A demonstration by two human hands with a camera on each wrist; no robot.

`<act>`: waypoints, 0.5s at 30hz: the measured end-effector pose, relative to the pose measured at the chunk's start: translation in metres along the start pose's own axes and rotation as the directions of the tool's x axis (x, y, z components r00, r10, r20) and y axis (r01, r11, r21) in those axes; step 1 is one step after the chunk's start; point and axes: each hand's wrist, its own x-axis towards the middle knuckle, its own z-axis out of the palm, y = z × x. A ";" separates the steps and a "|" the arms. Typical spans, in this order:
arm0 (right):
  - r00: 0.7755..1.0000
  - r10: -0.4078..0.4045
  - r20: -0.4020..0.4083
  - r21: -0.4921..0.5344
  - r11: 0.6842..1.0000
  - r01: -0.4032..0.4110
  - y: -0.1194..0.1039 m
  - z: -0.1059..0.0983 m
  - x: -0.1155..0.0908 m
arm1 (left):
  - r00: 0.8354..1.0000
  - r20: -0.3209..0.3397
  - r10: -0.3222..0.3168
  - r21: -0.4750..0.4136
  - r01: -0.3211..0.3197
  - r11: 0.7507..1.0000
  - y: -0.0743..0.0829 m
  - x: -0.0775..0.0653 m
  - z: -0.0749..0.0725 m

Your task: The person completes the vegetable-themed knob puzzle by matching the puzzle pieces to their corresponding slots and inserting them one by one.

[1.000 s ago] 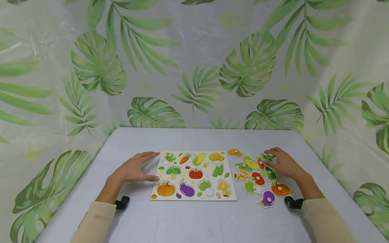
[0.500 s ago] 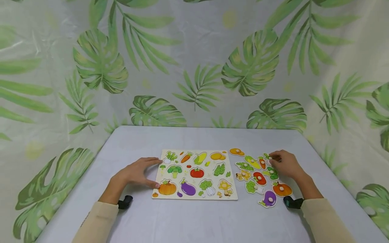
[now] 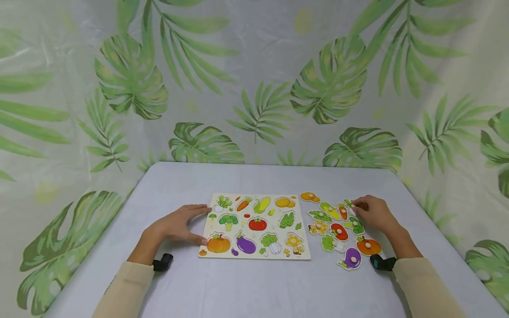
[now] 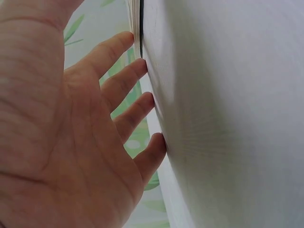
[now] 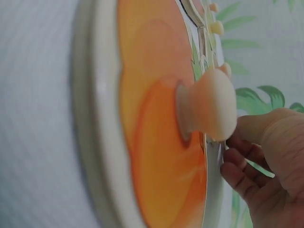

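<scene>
My left hand [image 3: 175, 224] rests at the left edge of a cream vegetable puzzle board [image 3: 254, 256], thumb at the lower corner and fingers spread along the side. In the left wrist view those spread fingers [image 4: 124, 80] meet the board's edge and the white tabletop. At the back right of the loose pieces, my right hand [image 3: 375, 215] pinches the turnip puzzle piece [image 3: 347, 203], whose leaves and a bit of white bulb show past the fingertips. The pumpkin piece [image 5: 161, 156] with its wooden knob [image 5: 216, 104] fills much of the right wrist view.
Several other knobbed pieces lie right of the board, including carrot [image 3: 343, 211], broccoli [image 3: 356, 226], tomato [image 3: 339, 232], eggplant [image 3: 351, 259] and corn [image 3: 329, 210]. A potato piece [image 3: 309, 197] lies at the board's back right corner. A leaf-patterned curtain [image 3: 254, 88] surrounds the table.
My right fingers have drawn together onto the turnip piece from a looser spread above it. My left hand has come slightly right, against the board's edge.
</scene>
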 end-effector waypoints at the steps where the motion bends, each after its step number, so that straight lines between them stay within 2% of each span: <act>1: 1.000 -0.003 -0.004 -0.002 1.000 0.003 -0.001 0.000 0.001 | 1.000 -0.002 0.001 -0.001 -0.001 1.000 0.000 0.000 0.000; 7: 1.000 -0.009 -0.010 -0.025 1.000 0.009 -0.005 -0.006 0.000 | 1.000 -0.002 -0.005 -0.010 0.005 1.000 -0.001 0.000 0.002; 15: 0.995 -0.064 -0.081 -0.007 0.998 0.063 -0.018 -0.010 0.001 | 1.000 0.000 -0.007 0.000 0.007 1.000 0.000 0.000 0.001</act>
